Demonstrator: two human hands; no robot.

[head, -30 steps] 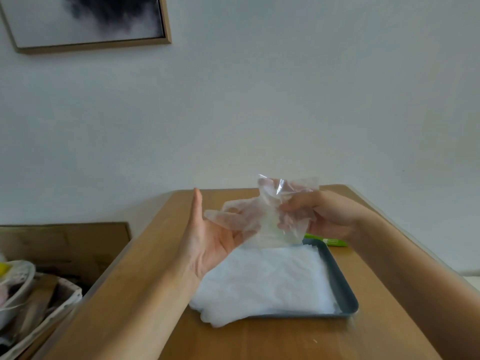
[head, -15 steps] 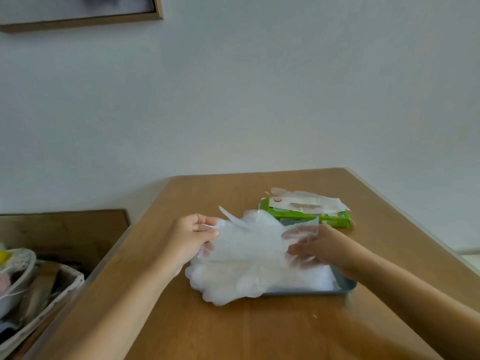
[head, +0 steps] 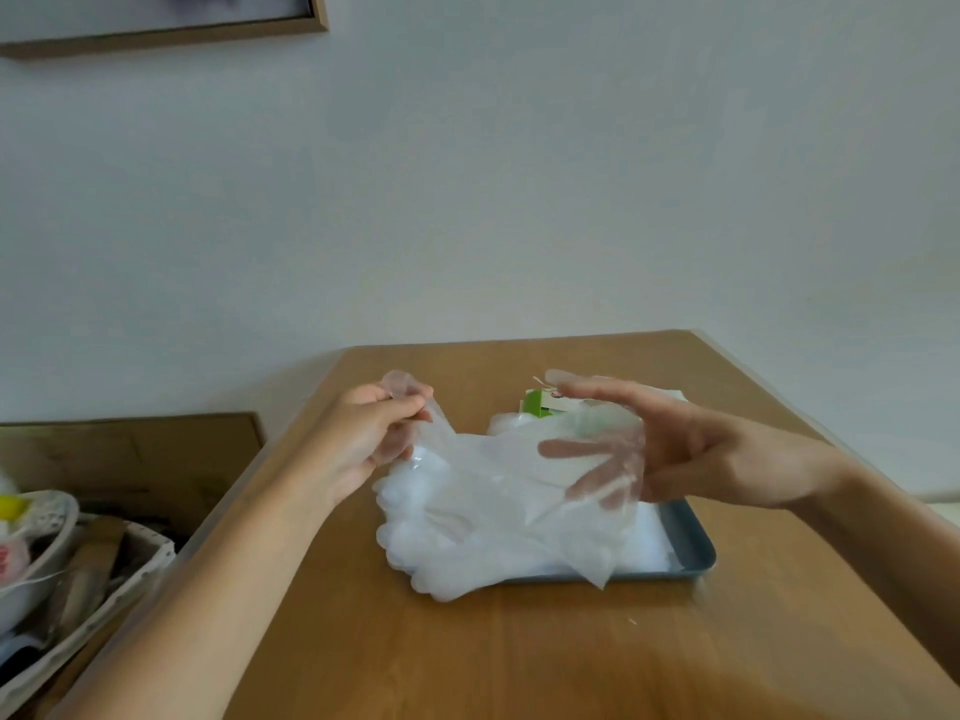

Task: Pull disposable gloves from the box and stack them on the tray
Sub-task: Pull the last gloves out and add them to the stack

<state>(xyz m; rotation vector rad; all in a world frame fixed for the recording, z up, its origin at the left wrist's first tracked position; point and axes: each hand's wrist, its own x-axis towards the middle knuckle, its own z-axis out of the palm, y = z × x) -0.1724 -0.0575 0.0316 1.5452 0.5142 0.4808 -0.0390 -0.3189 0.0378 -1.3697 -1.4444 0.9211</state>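
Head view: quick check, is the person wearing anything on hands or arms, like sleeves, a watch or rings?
Nothing worn shows. The left hand and right hand are bare. The left forearm and right forearm are uncovered to the frame's edge: no sleeve, watch or bracelet. No rings are visible, though the right fingers show only through the clear glove.
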